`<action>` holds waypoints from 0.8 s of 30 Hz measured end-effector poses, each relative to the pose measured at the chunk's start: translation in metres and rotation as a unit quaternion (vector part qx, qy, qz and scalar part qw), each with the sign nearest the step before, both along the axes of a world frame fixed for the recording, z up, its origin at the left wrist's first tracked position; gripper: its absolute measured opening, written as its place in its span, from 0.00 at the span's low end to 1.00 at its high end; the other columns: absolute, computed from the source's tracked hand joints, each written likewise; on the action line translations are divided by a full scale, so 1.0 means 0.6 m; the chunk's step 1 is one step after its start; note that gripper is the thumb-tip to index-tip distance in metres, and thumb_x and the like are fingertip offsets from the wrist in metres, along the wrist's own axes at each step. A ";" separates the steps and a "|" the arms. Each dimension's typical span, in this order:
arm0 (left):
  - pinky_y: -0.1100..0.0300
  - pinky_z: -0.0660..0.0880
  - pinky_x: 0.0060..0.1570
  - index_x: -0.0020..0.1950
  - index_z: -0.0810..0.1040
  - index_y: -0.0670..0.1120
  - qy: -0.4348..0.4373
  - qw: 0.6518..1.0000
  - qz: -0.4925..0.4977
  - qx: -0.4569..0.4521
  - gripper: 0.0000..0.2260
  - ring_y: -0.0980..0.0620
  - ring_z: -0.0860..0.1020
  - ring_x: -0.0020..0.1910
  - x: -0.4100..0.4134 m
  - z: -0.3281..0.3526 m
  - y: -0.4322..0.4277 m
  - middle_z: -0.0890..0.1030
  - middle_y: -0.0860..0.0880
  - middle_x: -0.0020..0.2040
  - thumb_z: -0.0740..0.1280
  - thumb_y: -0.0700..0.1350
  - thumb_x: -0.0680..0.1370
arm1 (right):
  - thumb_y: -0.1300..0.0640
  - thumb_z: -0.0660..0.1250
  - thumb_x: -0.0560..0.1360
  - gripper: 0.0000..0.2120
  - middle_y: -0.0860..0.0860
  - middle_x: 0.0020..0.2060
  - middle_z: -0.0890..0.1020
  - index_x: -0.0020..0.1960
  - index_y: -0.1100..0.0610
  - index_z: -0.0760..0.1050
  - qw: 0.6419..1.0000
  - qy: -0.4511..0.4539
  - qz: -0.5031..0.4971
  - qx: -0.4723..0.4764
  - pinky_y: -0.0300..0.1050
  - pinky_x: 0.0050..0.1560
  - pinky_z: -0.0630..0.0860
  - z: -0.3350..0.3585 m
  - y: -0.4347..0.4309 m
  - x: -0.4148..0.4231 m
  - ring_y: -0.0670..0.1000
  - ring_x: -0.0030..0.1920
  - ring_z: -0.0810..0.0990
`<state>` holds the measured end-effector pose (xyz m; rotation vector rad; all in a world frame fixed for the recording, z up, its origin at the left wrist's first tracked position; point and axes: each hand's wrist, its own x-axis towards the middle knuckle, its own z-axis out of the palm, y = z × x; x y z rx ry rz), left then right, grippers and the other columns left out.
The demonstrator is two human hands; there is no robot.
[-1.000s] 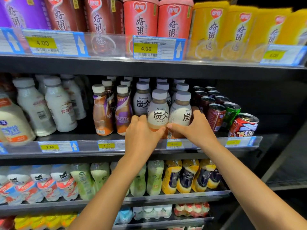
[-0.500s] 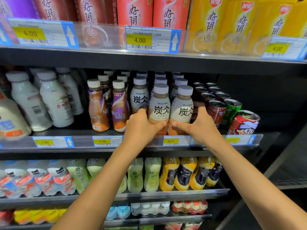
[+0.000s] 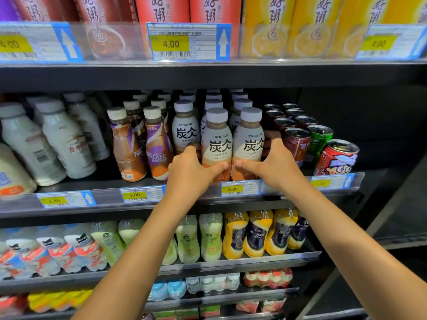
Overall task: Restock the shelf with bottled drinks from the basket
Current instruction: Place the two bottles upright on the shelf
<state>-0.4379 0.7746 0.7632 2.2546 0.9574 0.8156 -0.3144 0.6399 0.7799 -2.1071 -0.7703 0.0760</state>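
Two grey-capped coffee bottles with white labels stand side by side at the front of the middle shelf [image 3: 208, 204]. My left hand [image 3: 191, 172] grips the lower part of the left front bottle [image 3: 217, 142], thumb across its front. My right hand [image 3: 272, 167] grips the base of the right front bottle [image 3: 250, 139], thumb in front and fingers behind. More bottles of the same kind [image 3: 186, 125] stand in rows behind them. No basket is in view.
Brown Nescafe bottles [image 3: 157, 144] stand just left of my left hand, white milk bottles [image 3: 67, 139] farther left. Cans [image 3: 298, 142] line up right of my right hand. Tall cups fill the top shelf [image 3: 208, 72]; green and yellow bottles [image 3: 233, 234] sit below.
Both hands stay on the two front bottles. The bottles have been pushed slightly back and straightened on the shelf, and the camera has moved closer and tilted up a little.
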 end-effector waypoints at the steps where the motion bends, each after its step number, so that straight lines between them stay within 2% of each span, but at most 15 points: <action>1: 0.47 0.77 0.51 0.55 0.75 0.43 0.000 1.000 0.001 -0.001 0.30 0.41 0.78 0.54 0.001 0.000 -0.001 0.81 0.44 0.55 0.75 0.64 0.67 | 0.45 0.80 0.67 0.30 0.49 0.53 0.72 0.54 0.55 0.63 1.000 -0.001 -0.002 0.001 0.46 0.47 0.70 0.000 0.000 0.000 0.49 0.52 0.71; 6: 0.47 0.77 0.53 0.58 0.75 0.43 -0.002 1.000 0.003 0.000 0.31 0.41 0.78 0.58 0.004 -0.004 -0.002 0.81 0.44 0.58 0.75 0.65 0.67 | 0.46 0.81 0.66 0.32 0.51 0.56 0.75 0.57 0.56 0.64 1.000 -0.002 -0.002 0.016 0.45 0.48 0.70 -0.004 0.000 0.001 0.49 0.53 0.71; 11: 0.49 0.77 0.51 0.58 0.74 0.44 -0.004 1.000 0.003 -0.004 0.31 0.42 0.78 0.57 0.004 -0.003 -0.003 0.81 0.44 0.58 0.75 0.64 0.67 | 0.46 0.81 0.66 0.37 0.55 0.63 0.76 0.64 0.60 0.66 1.000 -0.005 -0.007 0.020 0.44 0.49 0.70 -0.002 0.000 0.000 0.53 0.60 0.75; 14: 0.52 0.75 0.47 0.55 0.73 0.44 0.004 1.000 0.005 0.001 0.29 0.42 0.78 0.56 0.005 -0.003 -0.004 0.81 0.44 0.57 0.75 0.64 0.68 | 0.46 0.81 0.66 0.35 0.54 0.61 0.76 0.61 0.59 0.66 1.000 -0.004 -0.004 0.021 0.45 0.48 0.70 -0.002 0.001 -0.001 0.49 0.54 0.72; 16: 0.52 0.74 0.45 0.53 0.72 0.44 0.006 1.000 0.004 0.002 0.28 0.42 0.78 0.55 0.004 -0.003 -0.004 0.81 0.45 0.56 0.75 0.64 0.68 | 0.46 0.80 0.66 0.34 0.53 0.58 0.75 0.60 0.59 0.65 1.000 -0.002 -0.004 0.018 0.45 0.48 0.70 -0.002 0.001 -0.001 0.49 0.53 0.71; 19: 0.49 0.77 0.49 0.55 0.74 0.44 0.003 1.000 0.000 -0.002 0.29 0.42 0.78 0.55 0.005 -0.004 -0.003 0.81 0.44 0.56 0.75 0.64 0.68 | 0.46 0.80 0.66 0.32 0.49 0.53 0.72 0.58 0.57 0.64 1.000 -0.003 -0.005 0.016 0.45 0.47 0.69 0.001 -0.001 -0.003 0.49 0.52 0.71; 22: 0.49 0.77 0.48 0.51 0.72 0.44 0.006 1.000 -0.004 -0.005 0.27 0.41 0.78 0.54 0.004 -0.003 -0.002 0.81 0.44 0.54 0.75 0.63 0.68 | 0.46 0.80 0.67 0.34 0.48 0.51 0.72 0.60 0.59 0.65 1.000 -0.005 -0.008 0.019 0.44 0.46 0.69 0.001 0.000 -0.006 0.49 0.51 0.71; 24: 0.50 0.76 0.47 0.50 0.71 0.45 0.004 1.000 -0.008 -0.008 0.26 0.42 0.78 0.52 0.003 -0.002 -0.002 0.80 0.45 0.53 0.75 0.63 0.68 | 0.46 0.80 0.66 0.32 0.49 0.52 0.72 0.58 0.58 0.64 1.000 -0.007 -0.009 0.017 0.45 0.45 0.69 0.000 0.000 -0.007 0.49 0.51 0.72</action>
